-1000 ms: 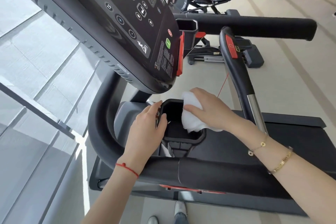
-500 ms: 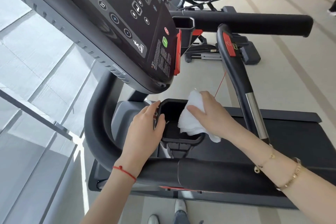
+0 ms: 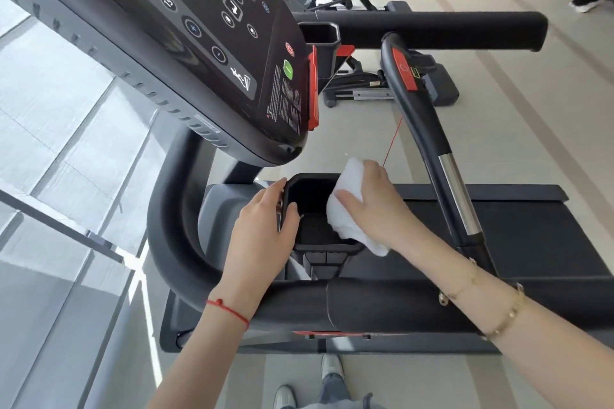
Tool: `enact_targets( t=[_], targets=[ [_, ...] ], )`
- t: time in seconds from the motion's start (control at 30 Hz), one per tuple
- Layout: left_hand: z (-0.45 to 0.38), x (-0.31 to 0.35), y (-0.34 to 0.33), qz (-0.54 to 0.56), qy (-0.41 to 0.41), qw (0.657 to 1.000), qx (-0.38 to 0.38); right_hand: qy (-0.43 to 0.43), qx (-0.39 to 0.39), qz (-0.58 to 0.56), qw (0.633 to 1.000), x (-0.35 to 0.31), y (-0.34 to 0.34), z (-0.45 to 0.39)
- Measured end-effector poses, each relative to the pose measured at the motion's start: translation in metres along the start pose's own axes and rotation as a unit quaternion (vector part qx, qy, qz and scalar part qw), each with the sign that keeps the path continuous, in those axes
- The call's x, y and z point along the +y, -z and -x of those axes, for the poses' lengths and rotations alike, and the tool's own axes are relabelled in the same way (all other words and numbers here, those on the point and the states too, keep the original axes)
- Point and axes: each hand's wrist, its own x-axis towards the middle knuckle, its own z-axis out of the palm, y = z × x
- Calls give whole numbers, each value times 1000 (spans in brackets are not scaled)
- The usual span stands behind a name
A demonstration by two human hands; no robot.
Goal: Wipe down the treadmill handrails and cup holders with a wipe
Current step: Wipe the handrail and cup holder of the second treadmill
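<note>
Wipe [image 3: 345, 206], white and bunched, pressed against the right inner wall of the near cup holder [image 3: 310, 229] and draped over its rim. Held there by the right hand [image 3: 372, 206], fingers bent over the top of the cloth, thumb on its inner side. Left hand [image 3: 262, 236] clasped on the left rim of the same cup holder, thumb hooked over the edge, fingertips along the outer wall, possibly touching a metal clip there. Second cup holder [image 3: 320, 35] farther off beside the console [image 3: 199, 43]. Right handrail [image 3: 432, 30] beyond, well apart from both hands. Near handrail [image 3: 382, 305] passed under both forearms.
</note>
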Motion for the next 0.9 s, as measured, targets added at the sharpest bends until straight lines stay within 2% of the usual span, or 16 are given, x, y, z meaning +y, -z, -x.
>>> enact_targets(
  t=[0.07, 0.3, 0.4, 0.53, 0.63, 0.8, 0.9],
  targets=[
    [0, 0, 0, 3, -2, 1000, -2, 15, -18, 13, 1000, -4, 6, -12],
    [0, 0, 0, 7, 0, 1000, -12, -5, 8, -57, 998, 12, -7, 31],
    [0, 0, 0, 7, -2, 1000, -12, 58, 3, 30, 998, 9, 3, 5],
    [0, 1, 0, 11, 0, 1000, -10, 188, -120, 136, 965, -10, 13, -42],
    [-1, 1, -1, 13, 0, 1000, -4, 228, -164, 159, 946, -27, 3, -59],
    [-1, 0, -1, 19, 2, 1000, -2, 241, -119, 126, 955, -9, 8, -45],
    [0, -1, -1, 14, 4, 1000, -6, 179, -93, 116, 973, 11, 18, -32]
  ],
)
